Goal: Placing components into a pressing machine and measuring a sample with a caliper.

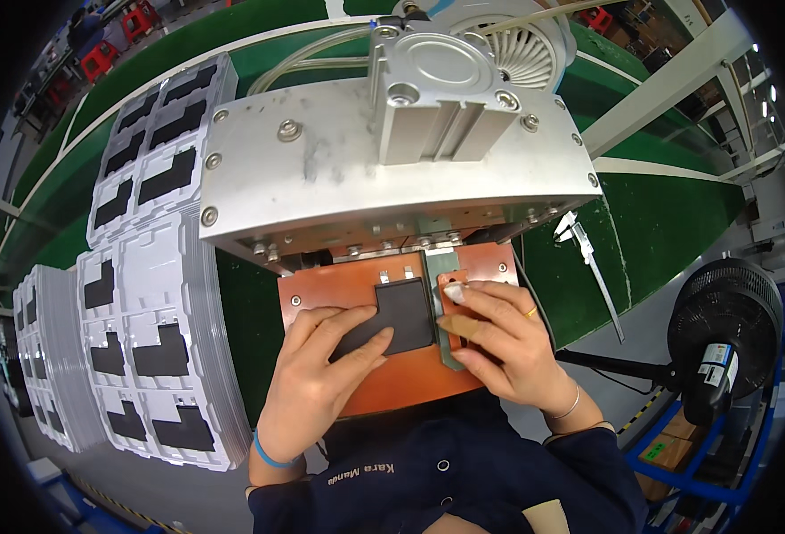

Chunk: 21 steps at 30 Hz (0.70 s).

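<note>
A black L-shaped pouch battery cell (403, 311) lies flat on the orange base plate (410, 388), two small metal tabs at its far edge. My left hand (326, 360) grips the cell's left part, index fingertip at its inner corner and thumb on its face. Just right of the cell, a green strip (441, 263) runs front to back, with a small orange block (450, 307) on it. My right hand (513, 343) is closed around that block, and its fingers hide part of it. Something whitish shows at one right fingertip.
Over the plate stands a metal press (321, 169) topped by a cylinder (446, 89). Stacked white trays (134, 329) with black cells stand at left, more trays (157, 142) behind. A caliper (593, 267) lies on the green table at right, near a black fan (722, 329).
</note>
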Available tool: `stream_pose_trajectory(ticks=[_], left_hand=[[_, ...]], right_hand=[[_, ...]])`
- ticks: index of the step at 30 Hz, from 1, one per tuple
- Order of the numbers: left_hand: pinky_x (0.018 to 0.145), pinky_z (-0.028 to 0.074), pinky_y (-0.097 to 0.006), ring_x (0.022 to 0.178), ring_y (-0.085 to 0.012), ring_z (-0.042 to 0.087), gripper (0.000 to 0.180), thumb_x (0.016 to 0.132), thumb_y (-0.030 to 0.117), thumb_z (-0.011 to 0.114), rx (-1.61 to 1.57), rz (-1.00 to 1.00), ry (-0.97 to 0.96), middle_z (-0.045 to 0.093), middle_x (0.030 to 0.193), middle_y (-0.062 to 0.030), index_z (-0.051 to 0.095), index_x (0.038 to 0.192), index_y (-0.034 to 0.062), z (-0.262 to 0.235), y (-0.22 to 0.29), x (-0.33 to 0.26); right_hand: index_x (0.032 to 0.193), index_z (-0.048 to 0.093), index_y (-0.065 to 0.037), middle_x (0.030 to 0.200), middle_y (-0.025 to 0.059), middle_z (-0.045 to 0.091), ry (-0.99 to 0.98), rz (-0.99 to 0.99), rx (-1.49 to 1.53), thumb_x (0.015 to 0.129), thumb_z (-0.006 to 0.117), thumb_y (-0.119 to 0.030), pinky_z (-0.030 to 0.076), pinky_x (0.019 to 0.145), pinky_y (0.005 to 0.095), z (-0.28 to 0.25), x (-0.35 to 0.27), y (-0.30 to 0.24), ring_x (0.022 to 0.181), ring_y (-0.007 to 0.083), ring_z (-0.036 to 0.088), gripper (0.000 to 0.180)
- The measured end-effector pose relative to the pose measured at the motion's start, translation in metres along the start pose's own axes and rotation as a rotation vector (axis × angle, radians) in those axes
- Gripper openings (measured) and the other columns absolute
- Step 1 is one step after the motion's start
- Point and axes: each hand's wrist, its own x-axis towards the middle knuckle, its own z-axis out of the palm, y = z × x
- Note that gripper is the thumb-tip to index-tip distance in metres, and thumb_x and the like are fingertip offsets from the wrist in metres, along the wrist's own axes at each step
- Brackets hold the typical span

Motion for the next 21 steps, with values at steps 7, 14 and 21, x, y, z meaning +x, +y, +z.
stream_pose_trajectory(ticks=[7, 14, 21], left_hand=[[0.086, 0.053, -0.036, 0.103, -0.0278, 0.061, 0.036, 0.071, 0.008, 0.080, 0.051, -0.056, -0.033, 0.068, 0.117, -0.0096, 0.078, 0.107, 0.0094, 0.003, -0.005, 0.018], [0.089, 0.053, -0.035, 0.105, -0.0265, 0.060, 0.035, 0.071, 0.010, 0.080, 0.036, -0.111, -0.060, 0.069, 0.118, -0.0082, 0.079, 0.106, 0.0114, 0.001, -0.006, 0.025], [0.090, 0.051, -0.035, 0.105, -0.0248, 0.061, 0.032, 0.072, 0.010, 0.081, 0.035, -0.126, -0.055, 0.070, 0.113, -0.0069, 0.080, 0.104, 0.0130, 0.002, -0.006, 0.027]], right_hand=[[0.114, 0.072, -0.007, 0.130, 0.0062, 0.061, -0.087, -0.046, 0.025, 0.076, 0.078, -0.015, 0.044, 0.098, 0.0403, -0.001, 0.002, 0.007, 0.123, 0.0266, 0.053, 0.039], [0.121, 0.070, -0.009, 0.133, 0.0044, 0.060, -0.173, -0.057, 0.042, 0.076, 0.079, -0.020, 0.041, 0.104, 0.0417, -0.004, 0.012, 0.016, 0.130, 0.0231, 0.049, 0.047], [0.126, 0.067, -0.011, 0.139, 0.0003, 0.057, -0.262, -0.051, -0.049, 0.080, 0.077, -0.026, 0.034, 0.113, 0.0430, -0.002, 0.014, 0.012, 0.131, 0.0210, 0.048, 0.049]])
